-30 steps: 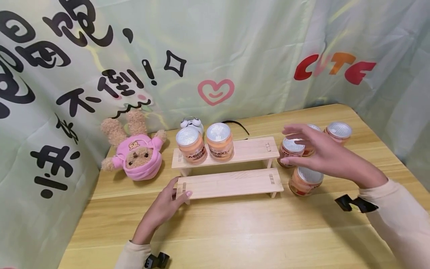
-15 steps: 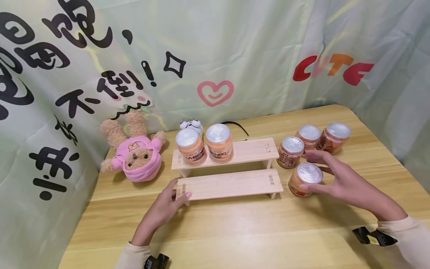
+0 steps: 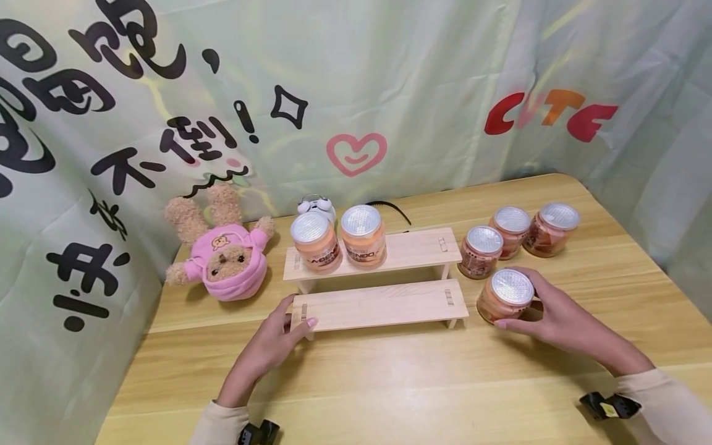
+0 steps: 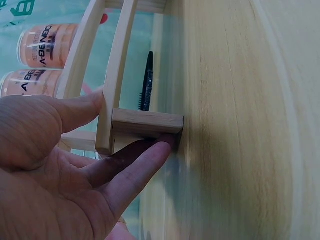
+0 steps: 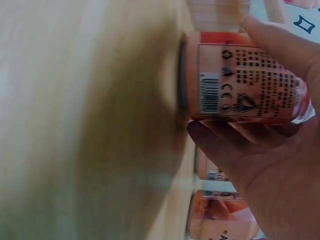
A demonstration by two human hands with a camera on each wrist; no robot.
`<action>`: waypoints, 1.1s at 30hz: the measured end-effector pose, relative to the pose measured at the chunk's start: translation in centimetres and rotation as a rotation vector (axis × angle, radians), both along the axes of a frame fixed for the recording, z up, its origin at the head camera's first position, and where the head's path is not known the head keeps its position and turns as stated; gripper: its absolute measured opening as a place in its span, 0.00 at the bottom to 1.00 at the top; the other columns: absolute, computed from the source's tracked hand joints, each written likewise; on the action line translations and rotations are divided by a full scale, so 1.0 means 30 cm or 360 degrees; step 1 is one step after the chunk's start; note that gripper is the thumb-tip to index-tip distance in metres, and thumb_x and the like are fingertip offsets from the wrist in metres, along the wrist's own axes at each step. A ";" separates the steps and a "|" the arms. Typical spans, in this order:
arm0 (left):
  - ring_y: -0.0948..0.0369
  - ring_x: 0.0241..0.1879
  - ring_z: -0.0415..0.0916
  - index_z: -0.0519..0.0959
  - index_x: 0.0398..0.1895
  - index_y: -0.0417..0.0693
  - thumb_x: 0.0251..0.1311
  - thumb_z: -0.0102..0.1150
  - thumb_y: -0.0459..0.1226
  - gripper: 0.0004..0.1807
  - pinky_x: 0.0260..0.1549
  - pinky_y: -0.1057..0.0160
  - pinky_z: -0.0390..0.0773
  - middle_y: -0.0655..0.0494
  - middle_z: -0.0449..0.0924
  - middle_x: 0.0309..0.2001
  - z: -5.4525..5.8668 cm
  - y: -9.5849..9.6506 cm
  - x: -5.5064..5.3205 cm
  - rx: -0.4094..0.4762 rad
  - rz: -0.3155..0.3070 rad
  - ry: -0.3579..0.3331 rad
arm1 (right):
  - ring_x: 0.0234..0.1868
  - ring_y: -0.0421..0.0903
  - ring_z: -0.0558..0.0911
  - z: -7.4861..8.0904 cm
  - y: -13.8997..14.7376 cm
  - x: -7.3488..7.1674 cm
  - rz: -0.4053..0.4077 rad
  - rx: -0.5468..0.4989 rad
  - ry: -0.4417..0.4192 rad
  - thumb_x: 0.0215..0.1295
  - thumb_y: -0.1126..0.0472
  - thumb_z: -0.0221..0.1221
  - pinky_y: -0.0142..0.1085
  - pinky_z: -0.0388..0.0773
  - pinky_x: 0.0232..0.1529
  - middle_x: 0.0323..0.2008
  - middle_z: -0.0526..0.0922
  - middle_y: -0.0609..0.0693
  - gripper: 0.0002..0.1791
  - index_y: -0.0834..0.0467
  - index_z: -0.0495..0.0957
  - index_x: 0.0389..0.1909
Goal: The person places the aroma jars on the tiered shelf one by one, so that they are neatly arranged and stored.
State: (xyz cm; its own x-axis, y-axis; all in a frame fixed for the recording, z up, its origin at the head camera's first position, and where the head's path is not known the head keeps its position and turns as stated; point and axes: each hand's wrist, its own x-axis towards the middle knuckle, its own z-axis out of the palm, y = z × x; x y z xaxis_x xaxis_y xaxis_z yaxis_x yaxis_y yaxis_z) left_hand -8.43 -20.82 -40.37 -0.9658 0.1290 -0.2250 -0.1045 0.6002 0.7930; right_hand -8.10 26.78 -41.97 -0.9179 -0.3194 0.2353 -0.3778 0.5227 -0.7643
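Note:
A two-tier pale wooden rack (image 3: 384, 307) stands on the table. My left hand (image 3: 272, 337) holds the left end of its lower step; in the left wrist view the thumb lies on the board and the fingers reach the end leg (image 4: 147, 121). My right hand (image 3: 562, 315) grips a clear jar (image 5: 250, 82) with orange-pink contents and a silvery lid, right of the lower step. Its base looks to be on or very close to the table. Two similar jars, a left one (image 3: 316, 242) and a right one (image 3: 363, 238), sit on the upper step.
Beyond the held jar stand a smaller jar (image 3: 481, 253), another jar (image 3: 510, 232) and a wider one (image 3: 552, 230). A pink-clad plush toy (image 3: 230, 259) lies left of the rack. Behind are a white alarm clock (image 3: 317, 205), a slim black object (image 4: 146, 82) and a printed curtain (image 3: 423, 93).
My right hand has come down from above the jars to the nearest one, and its fingers have closed around it. The left hand stays on the rack.

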 end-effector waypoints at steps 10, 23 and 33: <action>0.48 0.57 0.78 0.58 0.77 0.43 0.70 0.61 0.47 0.38 0.54 0.47 0.79 0.35 0.78 0.59 -0.001 -0.002 -0.001 0.0012 -0.0012 0.0014 | 0.51 0.28 0.77 -0.015 0.005 -0.005 0.0049 -0.0040 -0.0030 0.54 0.71 0.74 0.20 0.75 0.47 0.52 0.77 0.56 0.37 0.64 0.66 0.63; 0.51 0.53 0.80 0.58 0.77 0.43 0.70 0.62 0.46 0.38 0.49 0.51 0.80 0.37 0.80 0.56 -0.002 -0.001 0.002 0.0019 0.0006 -0.0007 | 0.51 0.32 0.78 0.078 -0.016 0.024 0.0039 -0.0004 -0.0015 0.54 0.68 0.75 0.21 0.76 0.48 0.51 0.79 0.47 0.36 0.58 0.67 0.62; 0.51 0.54 0.79 0.57 0.77 0.42 0.70 0.62 0.46 0.39 0.50 0.50 0.80 0.37 0.80 0.57 -0.004 0.000 -0.001 0.0007 -0.0003 0.0003 | 0.54 0.35 0.76 0.233 -0.060 -0.006 0.0178 0.0043 0.0317 0.41 0.74 0.79 0.18 0.70 0.52 0.55 0.78 0.42 0.47 0.54 0.69 0.64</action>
State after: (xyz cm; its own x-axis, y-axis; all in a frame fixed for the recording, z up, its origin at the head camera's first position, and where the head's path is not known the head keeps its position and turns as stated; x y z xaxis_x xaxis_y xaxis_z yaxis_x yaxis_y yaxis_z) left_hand -8.46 -20.83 -40.50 -0.9660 0.1317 -0.2225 -0.1019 0.5970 0.7957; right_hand -8.28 24.98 -34.98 -0.8125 -0.4253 0.3986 -0.5768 0.4882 -0.6549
